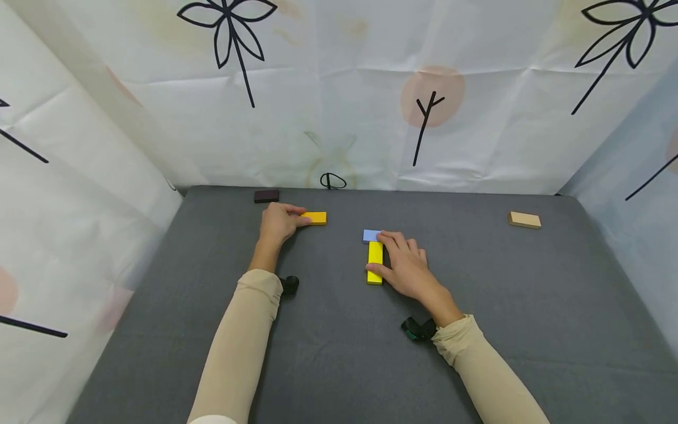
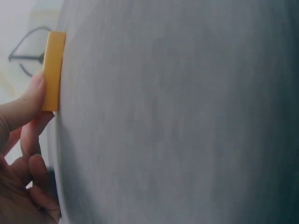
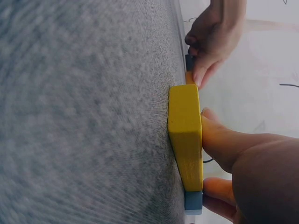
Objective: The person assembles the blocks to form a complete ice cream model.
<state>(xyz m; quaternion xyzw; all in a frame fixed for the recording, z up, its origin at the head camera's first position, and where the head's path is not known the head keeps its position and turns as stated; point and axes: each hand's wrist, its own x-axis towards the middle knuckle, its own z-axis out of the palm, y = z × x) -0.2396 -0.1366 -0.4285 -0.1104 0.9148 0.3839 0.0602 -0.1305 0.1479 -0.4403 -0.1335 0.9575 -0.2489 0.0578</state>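
My left hand (image 1: 278, 224) pinches an orange wooden block (image 1: 318, 218) near the back of the table. Its thumb (image 2: 33, 95) lies along the block in the left wrist view. Farther right, a yellow block (image 1: 375, 259) points toward me, its far end meeting a light blue block (image 1: 371, 236) set crosswise. My right hand (image 1: 406, 268) spans both blocks from the right. In the right wrist view its thumb (image 3: 217, 140) rests on top of the yellow block, while a finger (image 3: 218, 189) touches the blue one; part of the blue block is hidden.
A dark brown block (image 1: 266, 196) lies at the back edge, just behind my left hand. Far to the right is a pale wood block (image 1: 524, 220). Grey cloth covers the table (image 1: 339, 353), and white patterned curtains (image 1: 360, 100) hang behind it and along the sides.
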